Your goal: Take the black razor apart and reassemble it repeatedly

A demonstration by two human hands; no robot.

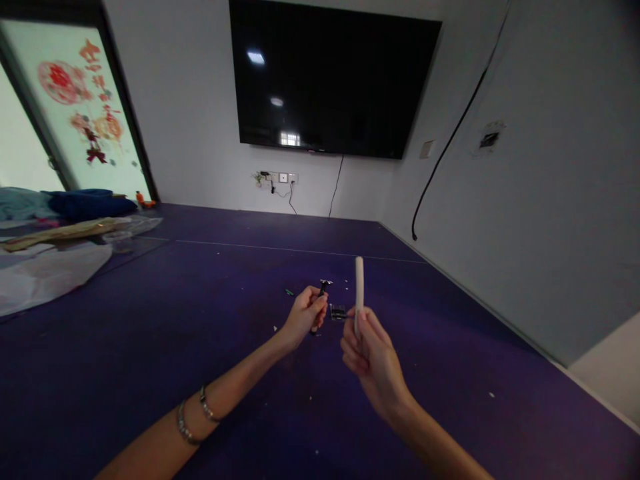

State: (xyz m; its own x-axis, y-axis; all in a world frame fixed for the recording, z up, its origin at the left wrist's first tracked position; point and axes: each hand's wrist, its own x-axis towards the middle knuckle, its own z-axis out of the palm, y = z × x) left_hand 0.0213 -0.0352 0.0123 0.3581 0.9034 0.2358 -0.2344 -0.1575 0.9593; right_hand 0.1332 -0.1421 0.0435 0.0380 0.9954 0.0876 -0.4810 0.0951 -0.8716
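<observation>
My left hand (306, 313) is closed around the dark handle of a small T-headed tool (324, 287) that looks like a razor. Its narrow, shiny head points up and away from me. In my right hand (375, 357), the fingers and thumb pinch a pale, smooth, slightly curved stick (359, 283), held nearly upright; its material I cannot make out. Between the hands, just beyond the right fingertips, there is a small flat black piece (339, 313) with a clear edge. Tool and stick are apart from each other.
Purple flooring (240, 400) spreads around, with small pale scraps and a little dark green piece (289, 292) on it. Left are plastic sheets (55, 277) and folded blue cloth (93, 203). A black cable (445, 150) hangs by the right wall; a television (335, 80) is mounted ahead.
</observation>
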